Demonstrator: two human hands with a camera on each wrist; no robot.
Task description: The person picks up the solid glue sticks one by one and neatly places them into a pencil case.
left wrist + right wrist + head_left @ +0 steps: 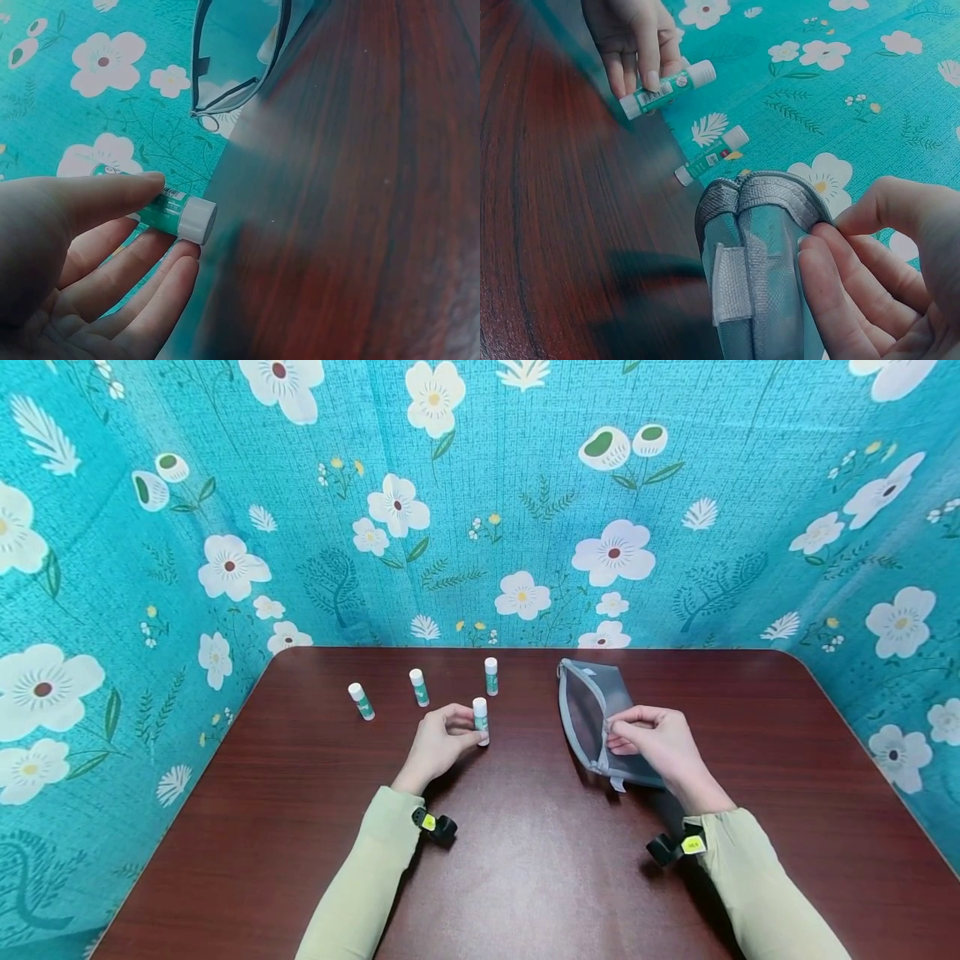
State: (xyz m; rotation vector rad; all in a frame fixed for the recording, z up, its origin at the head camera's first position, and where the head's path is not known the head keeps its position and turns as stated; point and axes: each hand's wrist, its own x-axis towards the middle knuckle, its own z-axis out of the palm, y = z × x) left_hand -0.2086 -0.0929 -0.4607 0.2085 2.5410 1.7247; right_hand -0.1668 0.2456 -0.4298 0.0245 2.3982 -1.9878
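Observation:
My left hand [441, 745] pinches a green and white glue stick [480, 720] between thumb and fingers, its white cap upward in the head view. The same glue stick [196, 217] shows in the left wrist view with the thumb laid along it. With thumb and fingertips, my right hand [660, 739] pinches the zippered edge of a grey mesh pouch [633, 768]. The pouch's mouth gapes toward the left hand. In the right wrist view a fabric tab [731, 285] sticks out beside the pouch's end, near the fingers.
Three more glue sticks stand behind the left hand: one at the left [361, 702], one in the middle [419, 687], one nearer the pouch [491, 677]. The dark wooden table [517, 860] ends at a flowered blue cloth [480, 485].

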